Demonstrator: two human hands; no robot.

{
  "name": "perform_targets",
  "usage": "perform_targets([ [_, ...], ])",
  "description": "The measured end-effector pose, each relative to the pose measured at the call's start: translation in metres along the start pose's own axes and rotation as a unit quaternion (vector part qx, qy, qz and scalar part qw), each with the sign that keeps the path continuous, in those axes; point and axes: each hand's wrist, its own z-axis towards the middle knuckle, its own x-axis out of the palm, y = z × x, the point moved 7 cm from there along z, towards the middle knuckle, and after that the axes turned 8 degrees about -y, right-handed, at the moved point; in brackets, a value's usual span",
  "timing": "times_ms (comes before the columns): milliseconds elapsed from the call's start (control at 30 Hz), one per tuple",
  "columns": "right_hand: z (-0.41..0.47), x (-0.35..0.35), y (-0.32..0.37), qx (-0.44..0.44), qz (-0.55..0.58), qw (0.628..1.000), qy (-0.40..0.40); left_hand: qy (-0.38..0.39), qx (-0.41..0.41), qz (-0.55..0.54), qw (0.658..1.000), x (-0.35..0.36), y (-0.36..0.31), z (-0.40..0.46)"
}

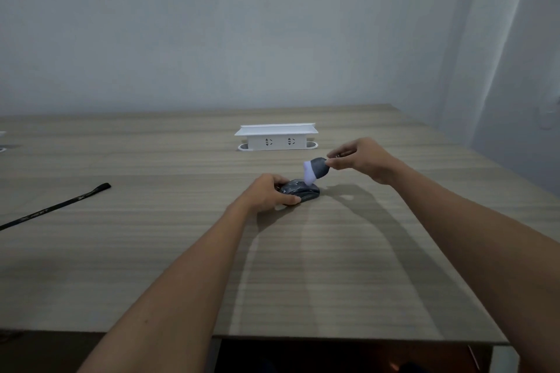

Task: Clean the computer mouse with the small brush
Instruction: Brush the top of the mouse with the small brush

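A dark computer mouse (303, 190) lies on the wooden desk (151, 251) near the middle. My left hand (268, 192) grips its near and left side, thumb along the front edge. My right hand (362, 159) pinches a small brush (316, 169) with a dark grey body and white bristles. The brush is tilted, bristles pointing down-left and touching the top of the mouse near its right end.
A white pop-up socket box (276, 137) stands on the desk behind the mouse. A black strap (54, 207) lies flat at the left. The desk's near edge runs just below my forearms; a wall stands behind and to the right.
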Motion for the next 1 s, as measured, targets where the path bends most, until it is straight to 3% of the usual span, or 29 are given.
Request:
perform_targets([
  [200, 0.002, 0.006, 0.009, -0.021, -0.022, 0.999, 0.011, 0.019, 0.011, -0.001, 1.000, 0.003, -0.004, -0.005],
  [367, 0.000, 0.016, 0.017, -0.061, -0.124, 0.989, 0.051, 0.023, 0.015, 0.005, 1.000, 0.005, -0.004, -0.004],
  [500, -0.003, 0.026, 0.022, -0.058, -0.112, 0.989, 0.075, 0.020, 0.006, -0.010, 1.000, 0.005, -0.001, -0.005],
  [667, -0.001, 0.030, 0.026, -0.080, -0.108, 0.989, 0.063, 0.011, 0.012, -0.024, 1.000, 0.006, 0.001, -0.009],
  [833, 0.005, 0.031, 0.018, -0.103, -0.209, 0.972, 0.019, 0.011, 0.018, -0.017, 1.000, 0.004, -0.004, -0.011],
  [1000, 0.002, 0.046, 0.031, -0.122, -0.155, 0.980, 0.037, 0.020, 0.018, -0.017, 0.999, 0.004, -0.005, -0.011],
])
